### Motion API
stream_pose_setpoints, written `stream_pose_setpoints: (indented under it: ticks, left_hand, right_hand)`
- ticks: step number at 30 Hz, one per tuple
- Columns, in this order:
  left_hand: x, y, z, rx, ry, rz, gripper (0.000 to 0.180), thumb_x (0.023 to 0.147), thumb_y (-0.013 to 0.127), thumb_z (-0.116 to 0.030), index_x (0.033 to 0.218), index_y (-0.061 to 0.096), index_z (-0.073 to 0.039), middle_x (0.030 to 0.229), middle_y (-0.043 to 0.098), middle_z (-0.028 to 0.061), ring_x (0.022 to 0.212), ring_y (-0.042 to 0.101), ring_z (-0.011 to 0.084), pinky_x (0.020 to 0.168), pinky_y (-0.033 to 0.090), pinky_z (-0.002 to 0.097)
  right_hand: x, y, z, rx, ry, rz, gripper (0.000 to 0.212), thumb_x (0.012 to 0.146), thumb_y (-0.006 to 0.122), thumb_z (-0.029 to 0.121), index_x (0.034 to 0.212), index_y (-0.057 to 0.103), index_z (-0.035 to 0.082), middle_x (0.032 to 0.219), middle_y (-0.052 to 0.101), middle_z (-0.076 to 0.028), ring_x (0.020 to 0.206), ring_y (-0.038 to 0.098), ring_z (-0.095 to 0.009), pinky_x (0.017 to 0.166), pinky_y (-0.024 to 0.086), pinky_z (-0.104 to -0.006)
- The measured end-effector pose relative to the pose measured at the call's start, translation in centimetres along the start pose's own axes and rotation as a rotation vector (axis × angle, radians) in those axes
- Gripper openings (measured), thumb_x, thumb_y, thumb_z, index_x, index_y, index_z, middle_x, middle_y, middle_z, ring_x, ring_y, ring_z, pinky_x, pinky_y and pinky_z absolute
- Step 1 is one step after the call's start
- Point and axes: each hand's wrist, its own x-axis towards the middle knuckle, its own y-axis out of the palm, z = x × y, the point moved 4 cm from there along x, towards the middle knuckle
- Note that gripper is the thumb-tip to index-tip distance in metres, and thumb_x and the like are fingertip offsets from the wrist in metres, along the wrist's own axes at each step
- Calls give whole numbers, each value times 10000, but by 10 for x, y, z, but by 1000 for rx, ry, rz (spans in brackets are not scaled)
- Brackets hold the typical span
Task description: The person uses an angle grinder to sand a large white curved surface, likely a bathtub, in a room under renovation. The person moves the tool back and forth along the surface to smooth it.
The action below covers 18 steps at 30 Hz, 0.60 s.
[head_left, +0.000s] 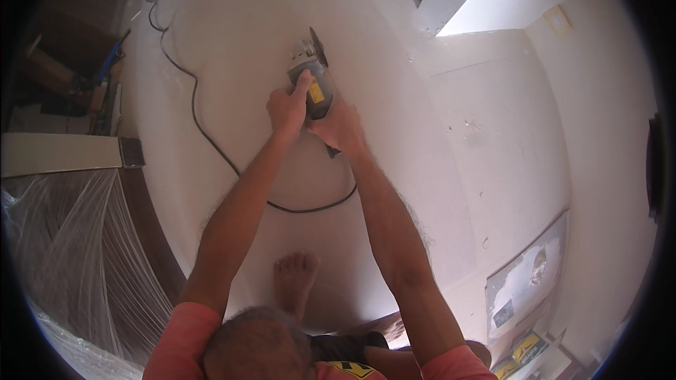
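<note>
Both my arms stretch forward over the pale, dusty floor (232, 42) to an angle grinder (319, 91). Its body is dark with a yellow label, and the metal head points away from me. A thin dark disc (318, 47) stands on edge at the right side of that head. My left hand (289, 109) is wrapped on the left of the body, thumb along the top. Around the rear part closes my right hand (339, 129), hiding much of the handle. The dark tail end of the grinder shows below the right hand.
A black cord (199, 125) loops from the grinder across the floor to the far left. Plastic sheeting (77, 246) drapes something at the left. My bare foot (296, 272) is on the floor. A stained board (524, 274) and yellow-green boxes (528, 348) lie at the right.
</note>
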Motion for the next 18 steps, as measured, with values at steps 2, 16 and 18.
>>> stream_pose_setpoints:
  ticks: [2,16,18]
  left_hand:
    - [-1,0,1,-1,3,-2,771,957,740,-666,1061,818,95,987,800,241,945,776,337,897,579,478]
    - [-4,0,2,20,19,-35,762,952,749,-652,1049,819,101,962,799,252,932,780,339,895,580,473]
    - [0,-1,3,27,9,-31,767,944,757,-652,1040,817,106,956,798,251,931,779,339,896,578,474]
  right_hand:
    - [-4,-2,1,7,23,12,664,711,868,272,1231,626,-62,1063,778,-269,1028,766,-458,904,616,-518]
    - [-5,-1,-3,13,42,21,673,705,868,274,1244,634,-52,1083,779,-262,1052,763,-454,904,614,-519]
    - [-8,-4,4,21,68,36,691,699,870,269,1259,630,-56,1088,779,-265,1056,764,-454,909,616,-517]
